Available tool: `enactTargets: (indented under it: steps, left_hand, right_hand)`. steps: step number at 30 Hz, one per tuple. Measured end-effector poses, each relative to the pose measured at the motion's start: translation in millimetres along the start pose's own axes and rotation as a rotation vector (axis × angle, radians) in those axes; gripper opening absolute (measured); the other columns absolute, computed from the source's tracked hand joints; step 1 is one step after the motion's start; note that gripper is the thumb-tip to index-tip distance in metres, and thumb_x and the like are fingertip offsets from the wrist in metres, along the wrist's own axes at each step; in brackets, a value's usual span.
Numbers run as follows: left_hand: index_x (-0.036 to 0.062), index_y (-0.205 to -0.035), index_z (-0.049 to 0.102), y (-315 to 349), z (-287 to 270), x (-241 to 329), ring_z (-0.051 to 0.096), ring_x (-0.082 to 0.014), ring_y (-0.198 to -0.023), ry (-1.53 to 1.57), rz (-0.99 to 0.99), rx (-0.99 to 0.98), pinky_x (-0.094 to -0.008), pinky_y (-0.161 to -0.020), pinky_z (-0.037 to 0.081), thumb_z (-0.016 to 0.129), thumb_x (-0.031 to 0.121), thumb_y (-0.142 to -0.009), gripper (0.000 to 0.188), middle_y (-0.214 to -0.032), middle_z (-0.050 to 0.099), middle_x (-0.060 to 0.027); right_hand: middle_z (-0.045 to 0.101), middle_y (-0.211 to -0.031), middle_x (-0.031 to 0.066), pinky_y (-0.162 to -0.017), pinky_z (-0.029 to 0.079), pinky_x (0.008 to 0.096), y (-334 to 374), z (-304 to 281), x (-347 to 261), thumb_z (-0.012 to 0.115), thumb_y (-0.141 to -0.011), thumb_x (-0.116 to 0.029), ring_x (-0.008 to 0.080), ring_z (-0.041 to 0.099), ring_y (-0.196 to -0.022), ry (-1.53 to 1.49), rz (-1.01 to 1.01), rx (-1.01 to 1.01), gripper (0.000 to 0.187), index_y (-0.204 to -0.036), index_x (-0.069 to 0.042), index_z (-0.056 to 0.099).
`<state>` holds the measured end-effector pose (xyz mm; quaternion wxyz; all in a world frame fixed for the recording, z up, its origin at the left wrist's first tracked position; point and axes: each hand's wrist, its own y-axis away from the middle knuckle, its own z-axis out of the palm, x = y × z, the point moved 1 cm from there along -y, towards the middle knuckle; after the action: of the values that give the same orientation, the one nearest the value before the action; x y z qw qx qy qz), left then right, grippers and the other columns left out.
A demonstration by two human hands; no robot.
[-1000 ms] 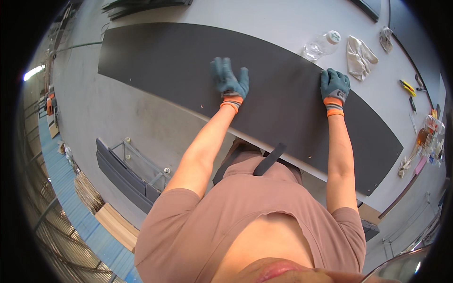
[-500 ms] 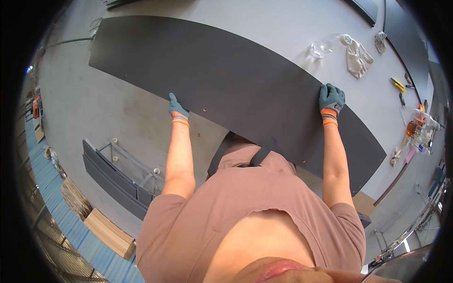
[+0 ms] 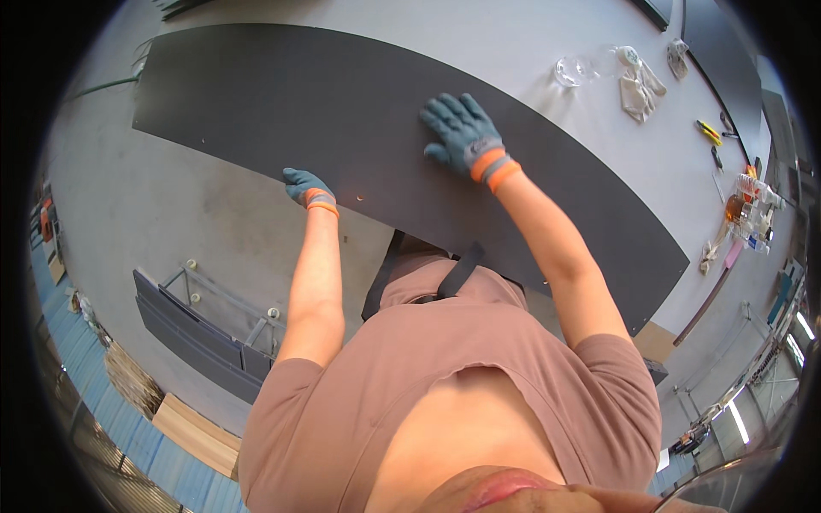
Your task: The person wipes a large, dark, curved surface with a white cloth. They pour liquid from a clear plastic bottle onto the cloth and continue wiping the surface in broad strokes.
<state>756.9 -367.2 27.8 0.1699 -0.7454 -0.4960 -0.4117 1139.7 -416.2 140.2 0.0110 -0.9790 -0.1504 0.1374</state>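
Observation:
A long dark grey panel with one curved edge lies on the pale work surface in front of me. My left hand, in a teal glove with an orange cuff, is closed on the panel's near straight edge; some of its fingers are hidden. My right hand, gloved alike, has its fingers spread over the middle of the panel. Whether its palm presses on the surface I cannot tell. Small holes or marks run along the near edge, one of them orange-rimmed and just right of my left hand.
Beyond the panel lie a clear plastic bottle, a pale cloth glove and a yellow-handled tool. Bottles crowd the right side. A metal rack with dark panels stands low at left, near boards.
My right hand has left the far curved edge and swung left over the panel, its fingers spreading. My left hand stays at the near edge. The whole view has shifted slightly.

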Motion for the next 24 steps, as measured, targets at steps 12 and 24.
enactTargets:
  steps: [12,24]
  left_hand:
    - [-0.0003,-0.112,0.072,26.2,-5.3,22.3,0.074,-0.035,-0.094,-0.046,-0.023,0.068,-0.0376,-0.082,0.059,0.056,0.048,-0.105,0.052,-0.102,0.077,-0.0197]
    - [0.0005,-0.116,0.07,2.4,-24.8,31.9,0.073,-0.0334,-0.096,0.008,-0.32,-0.249,-0.0421,-0.084,0.06,0.067,0.059,-0.097,0.062,-0.109,0.076,-0.0161]
  right_hand:
    - [0.065,-0.141,0.0119,-0.114,0.042,0.0477,-11.2,-2.8,74.2,0.063,-0.098,-0.034,0.032,0.058,-0.133,0.149,0.402,0.254,0.042,-0.134,-0.012,0.067]
    - [0.072,-0.123,0.0148,-0.107,0.047,0.0462,12.0,7.3,60.7,0.062,-0.1,-0.033,0.0344,0.065,-0.119,0.105,0.479,0.392,0.036,-0.123,-0.007,0.072]
